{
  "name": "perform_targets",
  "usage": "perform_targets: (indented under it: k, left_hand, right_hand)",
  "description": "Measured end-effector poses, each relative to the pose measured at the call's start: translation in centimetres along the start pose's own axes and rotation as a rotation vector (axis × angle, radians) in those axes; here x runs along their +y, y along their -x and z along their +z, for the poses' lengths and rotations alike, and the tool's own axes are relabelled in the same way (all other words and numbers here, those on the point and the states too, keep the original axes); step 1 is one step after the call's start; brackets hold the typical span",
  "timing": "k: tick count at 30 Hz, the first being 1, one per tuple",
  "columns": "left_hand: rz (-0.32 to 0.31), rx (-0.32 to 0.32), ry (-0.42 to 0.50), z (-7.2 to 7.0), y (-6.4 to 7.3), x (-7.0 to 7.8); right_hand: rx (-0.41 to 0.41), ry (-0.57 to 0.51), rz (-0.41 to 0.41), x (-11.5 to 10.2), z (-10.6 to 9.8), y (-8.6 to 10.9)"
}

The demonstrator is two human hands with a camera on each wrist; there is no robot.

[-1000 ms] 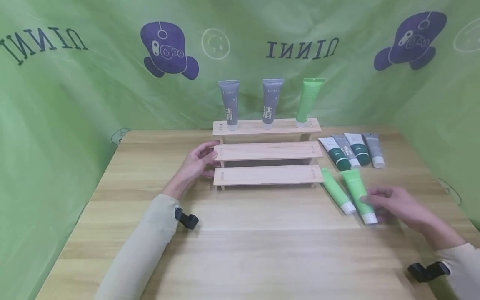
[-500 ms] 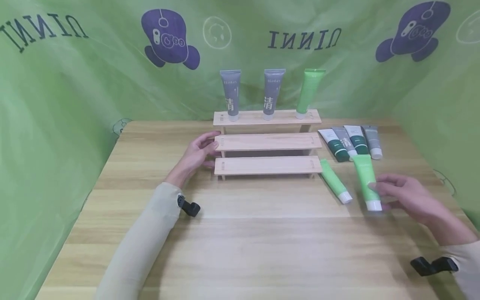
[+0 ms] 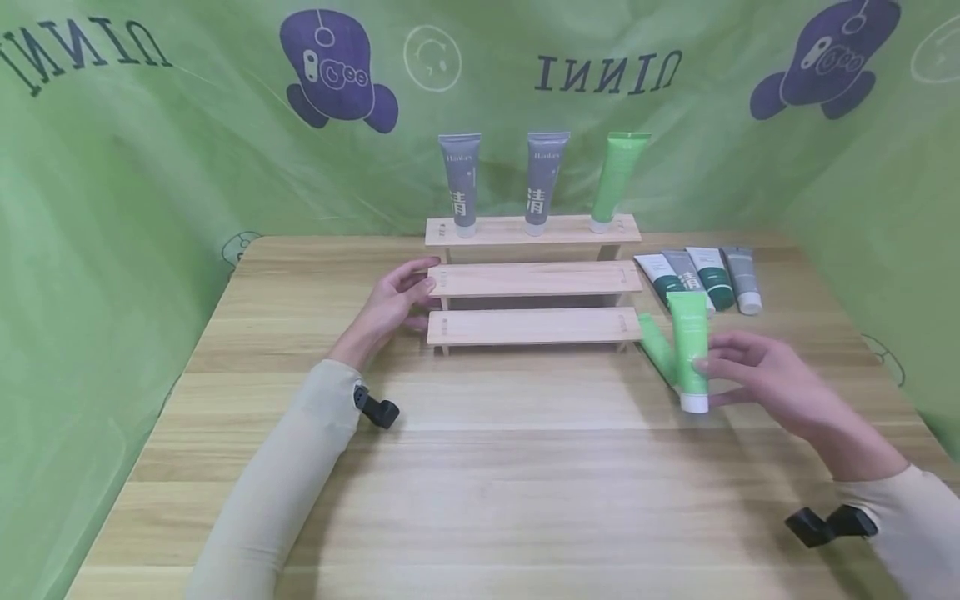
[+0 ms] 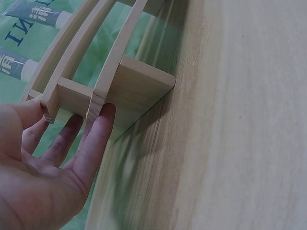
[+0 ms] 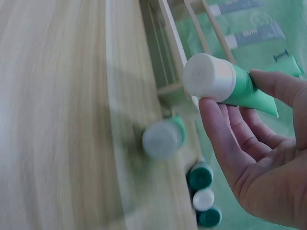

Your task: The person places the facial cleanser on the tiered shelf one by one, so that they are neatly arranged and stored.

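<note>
My right hand (image 3: 772,379) pinches a bright green squeeze tube (image 3: 687,337) between thumb and fingers, its white cap (image 5: 206,75) pointing down. The tube is raised above the table, overlapping a second green tube (image 3: 657,346) lying there. At the left end of a three-tier wooden stand (image 3: 532,327), my left hand (image 3: 384,310) holds on, thumb at the middle tier and fingers around the tier ends in the left wrist view. On the top tier, two grey-blue tubes (image 3: 461,179) (image 3: 545,179) and a green tube (image 3: 619,179) stand on their caps.
Right of the stand lie several tubes: white-and-green ones (image 3: 712,275) and grey ones (image 3: 742,279). The stand's middle tier (image 3: 532,280) and bottom tier face me. Green printed cloth (image 3: 225,150) encloses the back and sides of the wooden table (image 3: 480,500).
My right hand has lifted the green tube off the table, turned it more upright and carried it left toward the stand. My left hand stays at the stand; the head view has tilted slightly.
</note>
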State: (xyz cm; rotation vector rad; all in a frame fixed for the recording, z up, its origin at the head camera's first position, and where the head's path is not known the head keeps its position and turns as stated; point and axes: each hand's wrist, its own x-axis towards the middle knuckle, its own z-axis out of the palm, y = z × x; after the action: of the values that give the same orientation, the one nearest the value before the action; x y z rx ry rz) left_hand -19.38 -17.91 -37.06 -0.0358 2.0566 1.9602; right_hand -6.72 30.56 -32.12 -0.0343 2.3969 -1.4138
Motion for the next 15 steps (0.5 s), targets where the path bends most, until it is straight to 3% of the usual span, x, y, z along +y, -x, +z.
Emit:
perform_targets:
  k: [15]
  left_hand:
    - [0.024, -0.021, -0.004, 0.0, 0.2, -0.1]
  right_hand:
    - [-0.016, -0.137, -0.12, -4.4, 5.2, -3.7]
